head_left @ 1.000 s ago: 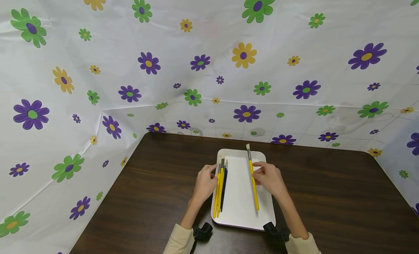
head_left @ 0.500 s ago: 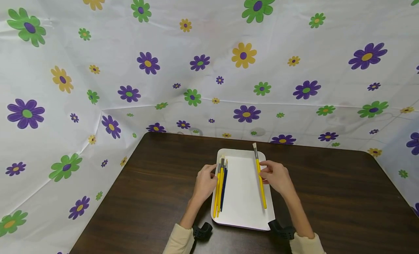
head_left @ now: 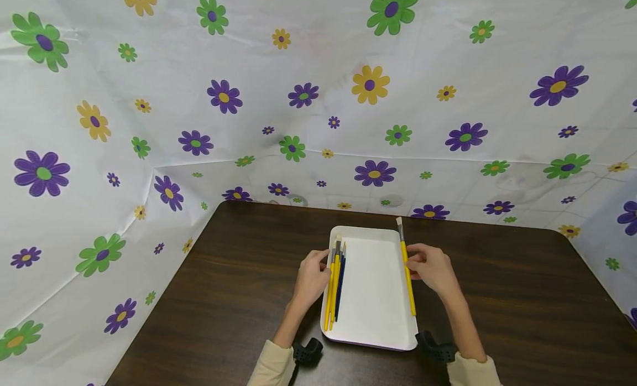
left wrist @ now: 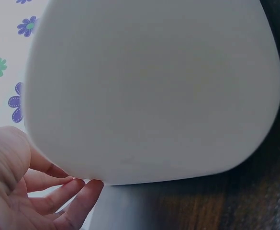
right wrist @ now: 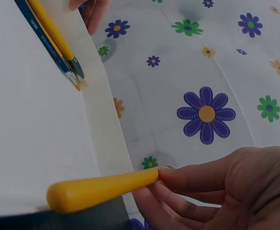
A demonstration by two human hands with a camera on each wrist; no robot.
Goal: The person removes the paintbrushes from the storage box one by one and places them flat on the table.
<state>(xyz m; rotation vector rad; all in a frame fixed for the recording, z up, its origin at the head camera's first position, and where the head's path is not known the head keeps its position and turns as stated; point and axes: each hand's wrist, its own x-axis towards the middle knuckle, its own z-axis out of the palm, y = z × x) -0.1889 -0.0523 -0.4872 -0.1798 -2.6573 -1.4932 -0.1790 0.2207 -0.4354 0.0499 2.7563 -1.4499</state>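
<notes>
A shallow white tray holds several paintbrushes along its left side. Yellow-handled paintbrushes lie beside dark blue paintbrushes, bristles toward the far end. My left hand holds the tray's left rim; in the left wrist view its fingertips meet the white tray wall. Between thumb and fingers, my right hand pinches a flat yellow-handled paintbrush over the tray's right rim, pale bristles pointing away. The right wrist view shows this brush's rounded yellow handle end close up.
The tray rests on a dark wood-grain table. A white flowered sheet hangs behind the table and along its left side. Each wrist wears a black camera mount, such as the left one.
My right hand has carried the yellow paintbrush rightward, from over the tray's inside to its right rim. The left hand and the tray have stayed put.
</notes>
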